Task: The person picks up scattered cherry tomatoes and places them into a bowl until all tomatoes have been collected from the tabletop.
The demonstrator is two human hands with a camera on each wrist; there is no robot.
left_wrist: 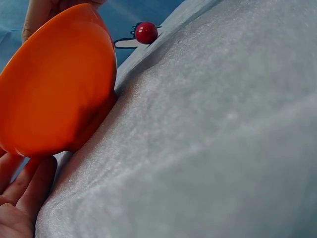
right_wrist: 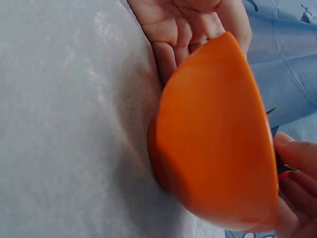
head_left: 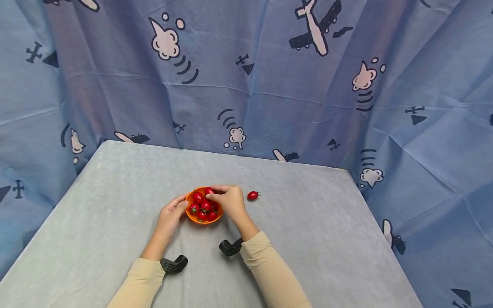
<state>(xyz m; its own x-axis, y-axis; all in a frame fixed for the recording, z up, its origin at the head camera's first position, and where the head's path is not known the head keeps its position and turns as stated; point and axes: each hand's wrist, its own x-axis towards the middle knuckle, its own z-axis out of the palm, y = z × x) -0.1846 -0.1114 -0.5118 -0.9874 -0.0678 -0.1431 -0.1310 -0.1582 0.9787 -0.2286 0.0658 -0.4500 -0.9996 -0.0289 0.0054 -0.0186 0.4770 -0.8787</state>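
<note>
An orange bowl full of several red cherry tomatoes with green stems stands on the table. At its left side my left hand grips it, thumb by the rim and fingers along the outer wall. My right hand reaches over the far right rim and pinches a cherry tomato between thumb and fingers. Just a bit of red and a green stem show beside the right thumb in the right wrist view, where the bowl hides the rest.
One loose cherry tomato lies on the table to the right of my right hand. A pale grey cloth covers the table. Behind it hangs a blue curtain printed with planes. Black wrist devices sit on both wrists.
</note>
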